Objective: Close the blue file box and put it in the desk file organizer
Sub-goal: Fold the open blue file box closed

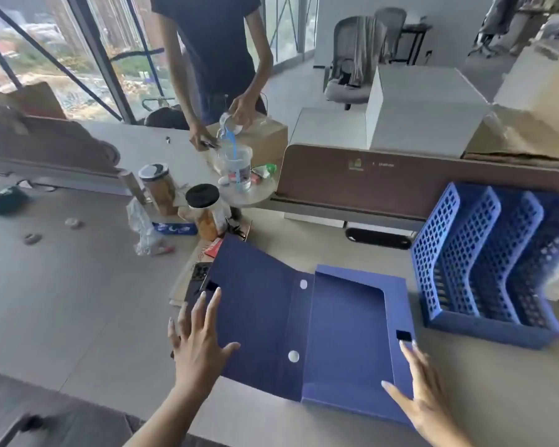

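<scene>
The blue file box (342, 337) lies open on the desk in front of me, its lid flap (252, 298) spread out to the left and its tray to the right. My left hand (197, 343) hovers with spread fingers over the lid flap's left edge. My right hand (423, 391) reaches with fingers apart to the tray's right wall, fingertips touching it. The blue desk file organizer (484, 269), with perforated dividers, stands empty to the right of the box.
A phone (198, 279) and papers lie under the lid's left edge. Jars (204, 214), a plastic bag and a bottle crowd the far left. Another person (213, 59) stands behind the desk. A brown partition (384, 185) runs along the back.
</scene>
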Tool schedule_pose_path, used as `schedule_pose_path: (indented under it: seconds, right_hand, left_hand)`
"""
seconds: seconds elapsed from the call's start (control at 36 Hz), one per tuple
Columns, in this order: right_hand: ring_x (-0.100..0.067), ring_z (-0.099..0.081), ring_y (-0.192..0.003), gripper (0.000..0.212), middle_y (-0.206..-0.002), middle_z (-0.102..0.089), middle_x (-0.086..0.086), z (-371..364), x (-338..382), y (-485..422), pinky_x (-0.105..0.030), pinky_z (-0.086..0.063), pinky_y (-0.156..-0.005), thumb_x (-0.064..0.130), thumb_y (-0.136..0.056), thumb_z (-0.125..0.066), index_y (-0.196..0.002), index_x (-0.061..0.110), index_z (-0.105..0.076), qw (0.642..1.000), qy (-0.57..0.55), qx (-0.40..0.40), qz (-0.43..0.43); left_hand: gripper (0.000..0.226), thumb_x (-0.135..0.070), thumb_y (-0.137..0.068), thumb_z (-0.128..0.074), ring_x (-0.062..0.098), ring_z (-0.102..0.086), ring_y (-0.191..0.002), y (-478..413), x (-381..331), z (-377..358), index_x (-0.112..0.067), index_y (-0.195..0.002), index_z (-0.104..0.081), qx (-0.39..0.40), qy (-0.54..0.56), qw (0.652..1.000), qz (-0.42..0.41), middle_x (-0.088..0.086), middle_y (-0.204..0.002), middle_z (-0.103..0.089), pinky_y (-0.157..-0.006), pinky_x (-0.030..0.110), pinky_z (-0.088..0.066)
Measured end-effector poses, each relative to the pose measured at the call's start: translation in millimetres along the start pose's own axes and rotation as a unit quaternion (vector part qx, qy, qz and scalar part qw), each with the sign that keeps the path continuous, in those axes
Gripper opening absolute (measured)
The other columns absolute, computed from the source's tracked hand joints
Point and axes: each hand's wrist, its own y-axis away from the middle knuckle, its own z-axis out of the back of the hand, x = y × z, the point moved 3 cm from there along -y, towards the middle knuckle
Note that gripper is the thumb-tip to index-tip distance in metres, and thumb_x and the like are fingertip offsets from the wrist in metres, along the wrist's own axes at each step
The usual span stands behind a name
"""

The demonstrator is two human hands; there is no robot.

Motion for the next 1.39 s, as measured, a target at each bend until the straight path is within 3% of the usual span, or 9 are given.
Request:
schedule_pose_path:
  seconds: [0.17,0.28,0.44,0.81,0.97,1.11,1.19,1.31,1.39]
  right_hand:
    - [-0.019,-0.007,-0.148,0.097,-0.162,-0.009,0.004,-9,2,8,-0.042,-0.017,-0.119,0.055,-0.071,-0.073,-0.150,0.030,-0.022,0.996,0.020,0.075,-0.043]
    - [-0.019,-0.006,-0.148,0.096,-0.161,-0.012,0.001,-13,3,7,-0.039,-0.012,-0.119,0.051,-0.072,-0.074,-0.150,0.020,-0.027,0.996,0.020,0.067,-0.054]
    - [-0.022,-0.009,-0.146,0.098,-0.160,-0.017,-0.002,-12,9,4,-0.039,-0.011,-0.119,0.055,-0.071,-0.072,-0.149,0.015,-0.028,0.997,0.012,0.070,-0.042]
    - [-0.021,-0.015,-0.141,0.138,-0.158,-0.019,-0.001,-10,23,-15,-0.034,-0.017,-0.118,0.101,-0.043,-0.011,-0.150,0.015,-0.027,0.993,0.076,0.078,-0.039]
    - [-0.020,-0.018,-0.141,0.098,-0.157,-0.020,0.002,-1,32,-24,-0.033,-0.024,-0.115,0.072,-0.067,-0.063,-0.145,0.022,-0.032,0.987,0.104,0.113,-0.046]
    - [-0.020,-0.020,-0.140,0.081,-0.154,-0.027,0.002,11,42,-44,-0.035,-0.025,-0.114,0.063,-0.073,-0.064,-0.139,0.024,-0.040,0.989,0.099,0.106,-0.038]
    - [-0.015,-0.038,-0.129,0.054,-0.137,-0.047,0.003,24,62,-58,-0.030,-0.033,-0.106,0.047,-0.085,-0.062,-0.131,0.023,-0.048,0.994,-0.055,0.083,-0.051]
    - [0.000,-0.064,-0.102,0.023,-0.104,-0.067,0.019,41,99,-70,-0.032,-0.050,-0.094,0.048,-0.091,-0.051,-0.113,0.042,-0.053,0.964,-0.254,0.055,-0.063]
    - [0.013,-0.059,-0.092,0.025,-0.096,-0.063,0.026,55,118,-73,-0.028,-0.046,-0.091,0.047,-0.093,-0.049,-0.117,0.045,-0.052,0.948,-0.312,0.027,-0.057]
  left_hand:
    - [0.132,-0.069,-0.052,-0.079,0.042,-0.011,-0.145,7,28,2,-0.040,-0.152,0.002,0.040,-0.026,0.991,0.123,0.002,-0.159,-0.026,-0.113,0.059,-0.008]
    - [0.116,-0.071,-0.058,-0.074,0.033,-0.039,-0.128,6,30,15,-0.034,-0.152,-0.016,0.037,-0.043,0.989,0.137,-0.002,-0.135,-0.054,-0.104,0.049,-0.021]
    - [0.087,-0.047,-0.068,-0.081,0.031,-0.051,-0.112,0,28,30,-0.027,-0.143,-0.043,-0.001,-0.022,0.995,0.098,0.003,-0.122,-0.061,-0.097,0.046,-0.028]
    - [0.077,-0.012,-0.074,-0.075,0.028,-0.056,-0.115,-19,-30,72,-0.027,-0.143,-0.044,0.002,0.126,0.992,0.012,0.000,-0.131,-0.058,-0.084,0.039,-0.045]
    - [0.069,-0.011,-0.075,-0.071,0.021,-0.063,-0.085,-27,-61,77,-0.042,-0.133,-0.050,0.061,0.231,0.971,-0.018,-0.004,-0.111,-0.065,-0.072,0.035,-0.053]
    - [0.056,-0.030,-0.082,-0.071,0.011,-0.070,-0.080,-25,-98,76,-0.055,-0.127,-0.050,0.146,0.309,0.938,-0.049,-0.021,-0.103,-0.063,-0.077,0.033,-0.057]
    - [0.047,-0.057,-0.079,-0.063,0.009,-0.072,-0.079,-20,-120,64,-0.058,-0.125,-0.051,0.181,0.356,0.913,-0.079,-0.020,-0.110,-0.069,-0.085,0.034,-0.056]
    - [0.048,-0.045,-0.090,-0.061,0.004,-0.071,-0.084,-13,-139,34,-0.048,-0.135,-0.048,0.210,0.397,0.891,-0.074,-0.023,-0.106,-0.071,-0.087,0.031,-0.052]
    - [0.056,-0.041,-0.090,-0.063,-0.001,-0.066,-0.093,-8,-150,10,-0.050,-0.139,-0.038,0.222,0.371,0.899,-0.077,-0.026,-0.107,-0.069,-0.083,0.025,-0.048]
